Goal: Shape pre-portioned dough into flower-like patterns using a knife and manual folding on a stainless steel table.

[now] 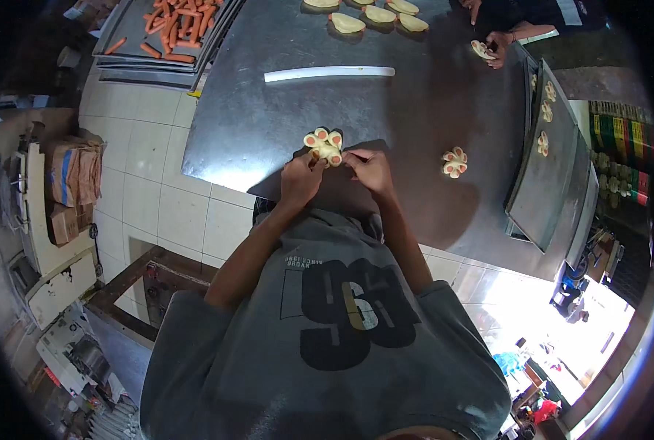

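Observation:
At the near edge of the metal table [268, 136], a flower-shaped piece of dough [328, 150] has round orange sausage slices showing in its petals. My left hand [302, 179] pinches its lower left side, fingers closed. On the opposite side, my right hand [372, 171] has thumb and fingertips closed on the dough's right edge. A second dough flower [454, 162] lies apart on the table, to the right of my right hand. The fingertips partly hide the dough's near petals.
A white strip [330, 73] lies across the table beyond my hands. Several pale dough pieces [347, 23] rest at the far side. Sausages [184, 26] fill a tray at far left. A baking tray [534, 187] with dough flowers stands right; a co-worker's hand [497, 51] holds dough.

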`<state>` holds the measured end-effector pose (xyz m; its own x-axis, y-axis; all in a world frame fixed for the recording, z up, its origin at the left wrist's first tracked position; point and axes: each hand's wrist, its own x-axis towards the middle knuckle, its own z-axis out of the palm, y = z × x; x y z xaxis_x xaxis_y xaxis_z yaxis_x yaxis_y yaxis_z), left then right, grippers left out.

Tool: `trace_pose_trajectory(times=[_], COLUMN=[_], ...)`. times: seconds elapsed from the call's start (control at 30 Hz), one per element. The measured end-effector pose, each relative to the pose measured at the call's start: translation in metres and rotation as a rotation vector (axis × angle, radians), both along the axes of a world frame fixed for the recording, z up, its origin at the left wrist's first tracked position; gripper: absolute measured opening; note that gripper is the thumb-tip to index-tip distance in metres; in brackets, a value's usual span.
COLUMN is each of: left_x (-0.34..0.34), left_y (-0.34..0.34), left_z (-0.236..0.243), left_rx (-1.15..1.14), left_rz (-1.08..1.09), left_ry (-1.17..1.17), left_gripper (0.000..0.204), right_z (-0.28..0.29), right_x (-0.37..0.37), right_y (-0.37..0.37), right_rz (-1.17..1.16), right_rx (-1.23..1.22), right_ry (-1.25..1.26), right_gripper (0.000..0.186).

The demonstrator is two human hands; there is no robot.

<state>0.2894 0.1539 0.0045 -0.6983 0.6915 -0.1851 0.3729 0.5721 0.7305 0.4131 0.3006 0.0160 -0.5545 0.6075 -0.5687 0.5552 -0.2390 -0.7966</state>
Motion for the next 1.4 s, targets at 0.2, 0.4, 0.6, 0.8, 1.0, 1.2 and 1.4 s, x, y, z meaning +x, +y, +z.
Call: trace_pose_trajectory(times=[0.2, 0.4, 0.6, 0.8, 1.0, 1.2, 1.4], left_x=[-0.005, -0.008, -0.006, -0.005, -0.01, -0.049, -0.08], left_y=[0.0, -0.003, -0.001, -0.001, 0.001, 0.011, 0.034], left_z=[-0.003, 0.004, 0.02, 0.017, 0.027, 0.008, 0.004], left_rx=[-0.053, -0.06, 0.012, -0.048, -0.031, 0.259, 0.23], left_rz=[-0.025, -0.028, -0.038, -0.093, -0.105, 0.052, -0.238], left_ry=[-0.245, -0.254, -0.175, -0.094, -0.161, 0.042, -0.21], left_gripper=[0.038, 0.038, 0.037, 0.034, 0.03, 0.019, 0.026], right_z=[0.003, 0.021, 0.018, 0.013, 0.0, -0.011, -0.012], right_x=[-0.03, -0.047, -0.039, -0.031, -0.032, -0.032, -0.037], right_y=[0.016, 0.04, 0.034, 0.025, 0.026, 0.03, 0.031], right_rz=[0.107, 0.524, 0.36, 0.083, 0.166, 0.133, 0.125], right_rx=[0.256, 0.275, 0.339, 0.181, 0.325, 0.194, 0.21], right_ry=[0.391, 0.159, 0.11, 0.212, 0.239, 0.308, 0.268], right_gripper=[0.032, 0.031, 0.028, 0.024, 0.023, 0.02, 0.02])
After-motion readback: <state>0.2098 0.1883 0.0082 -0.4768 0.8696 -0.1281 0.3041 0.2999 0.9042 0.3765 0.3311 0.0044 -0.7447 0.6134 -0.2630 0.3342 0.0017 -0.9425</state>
